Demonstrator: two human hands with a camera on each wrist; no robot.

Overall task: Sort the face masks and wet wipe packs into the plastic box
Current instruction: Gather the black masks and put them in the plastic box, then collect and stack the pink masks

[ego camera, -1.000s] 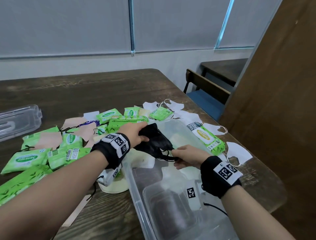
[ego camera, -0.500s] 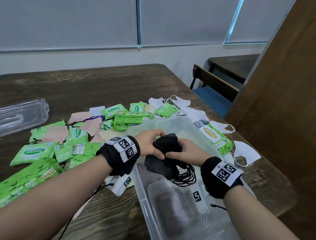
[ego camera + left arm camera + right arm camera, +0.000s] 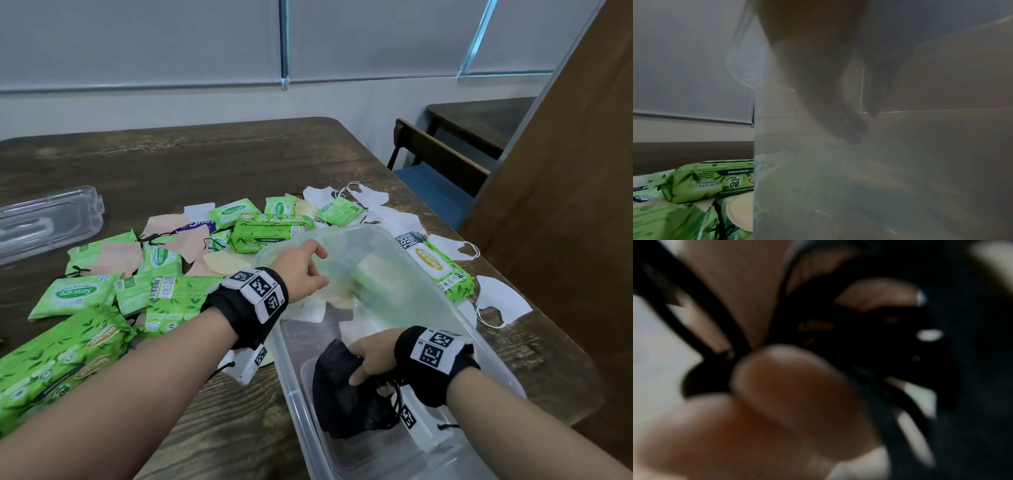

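The right hand (image 3: pixel 371 356) was curled round a bundle of black face masks (image 3: pixel 346 394), thumb clamped over the tangled ear loops, pressing the soft fabric down onto the floor of the clear plastic box (image 3: pixel 445 308) at its near end, probably so the springy stack would lie flat and not unfold. The left hand (image 3: pixel 301 270) gripped the box's far left rim with fingers hooked over the edge, seemingly to steady the light, slippery container against that push. Through the translucent, cloudy wall the left wrist view showed those fingers (image 3: pixel 855 129) only dimly. The rest waited on the dark wooden worktop (image 3: pixel 205 164): glossy green wet wipe packs (image 3: pixel 274 233) with crinkled film, a larger pack (image 3: pixel 442 270) just beside the box's right wall, and folded white masks (image 3: pixel 500 301), peach masks (image 3: pixel 120 253) and cream ones scattered among them. A clear lid (image 3: pixel 44 222) lay well apart to the left
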